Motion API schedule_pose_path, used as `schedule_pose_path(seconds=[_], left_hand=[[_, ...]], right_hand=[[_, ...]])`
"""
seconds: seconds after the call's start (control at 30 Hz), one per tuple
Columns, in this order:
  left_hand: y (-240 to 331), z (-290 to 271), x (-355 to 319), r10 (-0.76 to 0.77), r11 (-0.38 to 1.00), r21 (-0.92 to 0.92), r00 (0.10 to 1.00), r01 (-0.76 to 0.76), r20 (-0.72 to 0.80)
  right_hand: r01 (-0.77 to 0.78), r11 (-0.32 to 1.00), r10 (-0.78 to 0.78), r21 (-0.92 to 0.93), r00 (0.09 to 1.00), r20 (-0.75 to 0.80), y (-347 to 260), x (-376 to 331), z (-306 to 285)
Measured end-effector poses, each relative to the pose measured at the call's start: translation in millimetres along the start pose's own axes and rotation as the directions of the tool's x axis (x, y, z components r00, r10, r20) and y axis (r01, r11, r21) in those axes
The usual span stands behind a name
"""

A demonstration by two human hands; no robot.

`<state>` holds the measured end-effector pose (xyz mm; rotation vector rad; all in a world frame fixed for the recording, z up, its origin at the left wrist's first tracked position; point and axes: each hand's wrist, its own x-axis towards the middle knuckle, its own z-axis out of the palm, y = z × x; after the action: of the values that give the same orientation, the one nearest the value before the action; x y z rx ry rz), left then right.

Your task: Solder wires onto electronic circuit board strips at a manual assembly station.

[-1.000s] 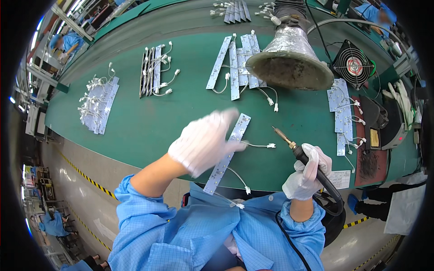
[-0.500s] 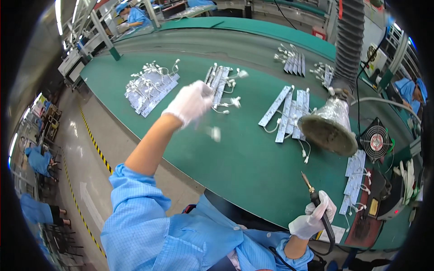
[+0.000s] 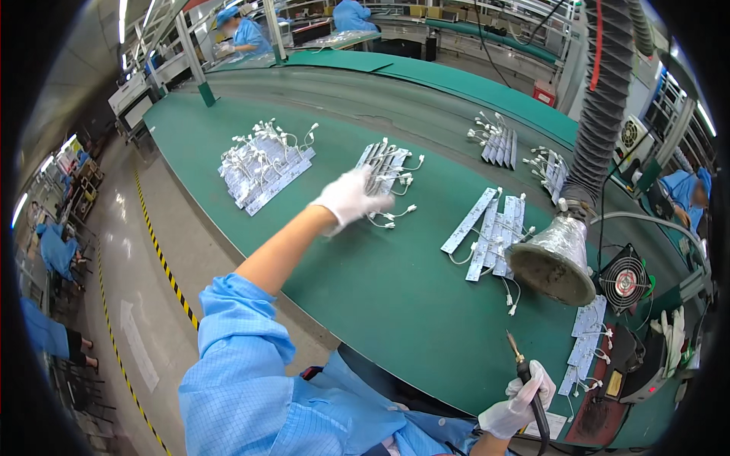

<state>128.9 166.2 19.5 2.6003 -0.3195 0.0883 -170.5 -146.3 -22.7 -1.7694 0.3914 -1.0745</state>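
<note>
My left hand (image 3: 348, 199), in a white glove, is over the near left edge of a small stack of light strips (image 3: 385, 169) with white wires and connectors. Its fingers are apart and nothing shows in them; whether they touch the strips I cannot tell. At the lower right, my gloved right hand (image 3: 517, 404) is closed round the black handle of a soldering iron (image 3: 522, 368), whose tip points up and away from me. Left of the small stack lies a larger pile of light strips (image 3: 268, 169) with tangled white leads.
A fume extraction funnel (image 3: 553, 266) hangs on a ribbed hose over the green table (image 3: 372, 281), beside loose strips (image 3: 496, 235). At the right edge stand a small fan (image 3: 625, 281), more strips (image 3: 584, 342) and a soldering station (image 3: 646, 372). Other bundles (image 3: 499, 144) lie farther back.
My left hand has gone from a closed shape to spread fingers and moved slightly right and nearer. A connector dangling below it has gone from there. The soldering iron stays in my right hand.
</note>
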Motion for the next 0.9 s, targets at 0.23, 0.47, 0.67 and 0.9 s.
schedule_pose_path(seconds=[0.23, 0.47, 0.67, 0.9], left_hand=[[-3, 60, 23, -0.023, 0.859, 0.499, 0.981, 0.117, -0.19], [7, 47, 40, -0.015, 0.777, 0.627, 0.997, 0.061, -0.079], [-17, 51, 72, 0.106, 0.835, 0.551, 0.981, 0.001, -0.163], [-38, 40, 190, 0.169, 0.944, 0.327, 0.909, -0.039, -0.381]], right_hand=[[0.169, 0.959, -0.134, -0.229, 0.978, 0.159, -9, -10, -36], [-0.026, 0.94, 0.006, -0.341, 0.998, -0.059, -13, -22, -28], [0.004, 0.901, -0.055, -0.435, 0.993, -0.105, -9, -22, -14], [0.136, 0.756, -0.199, -0.64, 0.98, -0.027, 1, -21, -19]])
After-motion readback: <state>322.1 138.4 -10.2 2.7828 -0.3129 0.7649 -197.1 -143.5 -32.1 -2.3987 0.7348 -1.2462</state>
